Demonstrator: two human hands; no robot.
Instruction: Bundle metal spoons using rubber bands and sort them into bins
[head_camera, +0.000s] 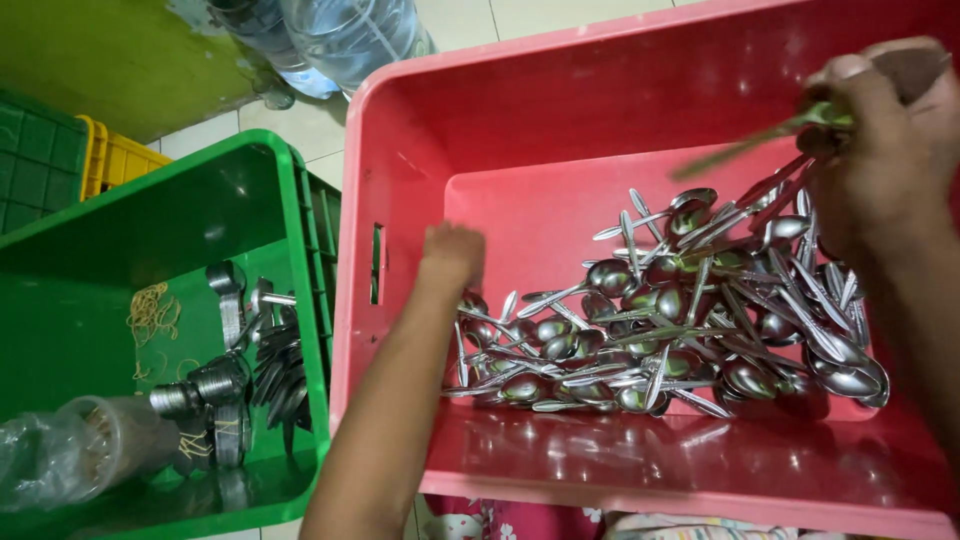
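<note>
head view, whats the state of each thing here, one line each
red crate: open-topped, holds a pile of loose spoons
spoons: loose, tangled in a heap
left hand: reaching into the heap, grip unclear
right hand: shut on a bunch of spoons
green crate: open-topped, holds banded spoon bundles
rubber bands: loose

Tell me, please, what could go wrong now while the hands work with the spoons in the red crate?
1. The right hand grips a bunch of spoons above the red crate; its blur suggests motion, so one could slip out and drop.
2. The left hand reaches into the loose spoon pile; tangled handles might pinch or scratch fingers.
3. The green crate stands right beside it; a flung spoon might land among its bundled spoons.
</note>
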